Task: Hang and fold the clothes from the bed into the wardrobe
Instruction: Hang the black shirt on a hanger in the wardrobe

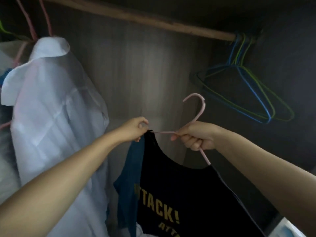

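While both of my arms reach up into the wardrobe point(153, 74), my right hand point(196, 136) has its fingers point(193, 142) curled tightly round the pink hanger point(198, 110), gripping it where the neck meets the shoulder bars, with the hook pointing up and free of the wooden rail point(136, 17). My left hand point(135, 129) pinches the shoulder strap of the black tank top point(179, 194) at the hanger's left end, thumb and forefinger closed on the fabric. The top (yellow lettering across its front) hangs below the hanger between my forearms, its other strap running down toward the hanger's right arm. Just behind it on the left I see a blue garment point(131, 177), and beside that a white shirt point(56, 117) hanging from a pink hanger on the rail. At the far right end of the rail, a cluster of blue and green wire hangers point(248, 86) hangs bare, well apart from my hands.
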### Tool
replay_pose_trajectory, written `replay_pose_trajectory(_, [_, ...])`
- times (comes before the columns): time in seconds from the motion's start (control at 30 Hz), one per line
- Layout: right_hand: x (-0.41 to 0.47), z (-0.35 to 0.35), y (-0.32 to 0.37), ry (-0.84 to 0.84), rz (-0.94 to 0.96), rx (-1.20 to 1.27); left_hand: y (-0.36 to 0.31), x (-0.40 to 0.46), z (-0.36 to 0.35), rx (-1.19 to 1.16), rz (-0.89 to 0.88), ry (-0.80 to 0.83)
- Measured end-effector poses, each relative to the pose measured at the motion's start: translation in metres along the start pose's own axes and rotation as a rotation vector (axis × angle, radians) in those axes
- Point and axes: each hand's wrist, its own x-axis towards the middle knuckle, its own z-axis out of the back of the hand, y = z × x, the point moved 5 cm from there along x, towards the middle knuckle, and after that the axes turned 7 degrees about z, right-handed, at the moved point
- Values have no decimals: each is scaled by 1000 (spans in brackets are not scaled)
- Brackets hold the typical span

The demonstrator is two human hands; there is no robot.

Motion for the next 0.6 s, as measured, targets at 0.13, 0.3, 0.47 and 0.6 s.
replay_pose_trajectory(0.13, [15,-3,40,-28,148,381,-28,-28,-7,-108,-198,-128])
replay_pose_trajectory(0.3, [34,-9,97,-151,334,127,-68,-70,-18,-98,-331,42])
replay_pose_trajectory(0.47, [50,-59,158,-169,522,-196,-87,-83,18,-339,-176,-5])
replay_pose_trajectory(0.6, [71,-103,207,-149,651,-291,-88,-82,82,-442,-59,-199])
